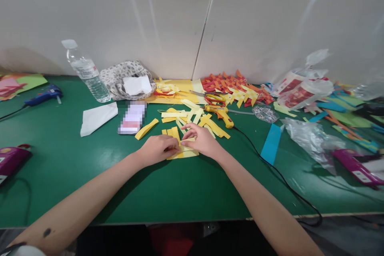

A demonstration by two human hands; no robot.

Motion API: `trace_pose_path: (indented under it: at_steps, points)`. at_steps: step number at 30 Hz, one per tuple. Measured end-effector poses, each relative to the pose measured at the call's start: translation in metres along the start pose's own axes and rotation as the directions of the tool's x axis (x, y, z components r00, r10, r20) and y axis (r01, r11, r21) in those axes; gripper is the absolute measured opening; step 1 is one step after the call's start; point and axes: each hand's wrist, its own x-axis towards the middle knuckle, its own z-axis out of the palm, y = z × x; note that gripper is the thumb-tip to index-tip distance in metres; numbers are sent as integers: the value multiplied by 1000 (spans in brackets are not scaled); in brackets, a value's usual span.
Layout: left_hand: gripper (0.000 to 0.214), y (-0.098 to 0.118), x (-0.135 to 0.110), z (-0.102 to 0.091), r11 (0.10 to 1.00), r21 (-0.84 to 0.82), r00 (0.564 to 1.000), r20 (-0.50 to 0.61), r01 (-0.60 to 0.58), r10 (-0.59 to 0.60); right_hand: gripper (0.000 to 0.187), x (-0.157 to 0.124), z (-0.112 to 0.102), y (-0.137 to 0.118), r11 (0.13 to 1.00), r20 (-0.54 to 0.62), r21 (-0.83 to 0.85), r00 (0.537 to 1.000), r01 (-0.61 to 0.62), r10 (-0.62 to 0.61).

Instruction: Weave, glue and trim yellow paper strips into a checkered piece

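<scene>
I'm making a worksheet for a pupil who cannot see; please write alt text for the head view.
A person's left hand and right hand touch yellow strips on a green table. Beyond them lie loose strips and a yellow glue gun; near the wall are a water bottle and red-orange pieces.

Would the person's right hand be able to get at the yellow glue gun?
Probably yes: the yellow glue gun lies just beyond the right hand, slightly to its right, with only loose paper strips between. The hand would first have to leave the yellow paper it is touching.
</scene>
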Motion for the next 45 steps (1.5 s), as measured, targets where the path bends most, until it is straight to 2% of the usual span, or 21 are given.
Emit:
trace_pose_path:
  at_steps: [5,10,13,16,17,19,21,22,23,25,28,37,40,45]
  points:
    - [23,2,-1,-1,1000,22,1000,27,4,-4,35,0,-5,0,999,60,-50,998,17,-14]
    - [26,3,-1,-2,999,32,999,35,27,-28,30,0,-2,4,989,36,-136,998,61,-57]
    - [25,5,-2,-3,999,28,998,37,47,-48,23,1,-4,7,969,-45,-213,990,123,-136]
    - [24,8,-1,-3,996,16,996,27,88,-88,12,6,-15,14,944,-257,-305,944,126,-209]
    - [24,10,-1,-2,994,18,994,20,111,-111,11,8,-21,17,936,-352,-339,909,97,-222]
    - [25,14,0,0,985,28,985,-1,171,-171,12,13,-37,28,903,-529,-429,809,5,-256]
    - [26,19,2,2,971,39,972,-19,235,-235,18,17,-54,42,847,-644,-517,709,-128,-286]
    - [28,22,3,2,964,44,965,-24,262,-261,23,19,-61,50,818,-680,-535,682,-212,-269]
    - [29,24,4,3,958,52,959,-28,283,-282,29,20,-67,57,796,-702,-535,673,-284,-232]
    - [33,28,6,3,950,69,952,-36,306,-304,39,23,-74,69,750,-693,-535,709,-388,-128]
    - [32,32,7,3,942,82,945,-43,327,-324,42,25,-76,77,704,-676,-549,734,-451,-58]
    - [32,26,6,2,954,86,957,-31,288,-287,44,20,-78,70,628,-706,-530,707,-569,44]
    - [31,25,4,4,955,114,962,-31,274,-272,41,19,-77,71,640,-752,-494,659,-588,25]
    - [33,24,3,7,948,183,965,-33,262,-260,39,17,-77,70,708,-833,-409,553,-576,-31]
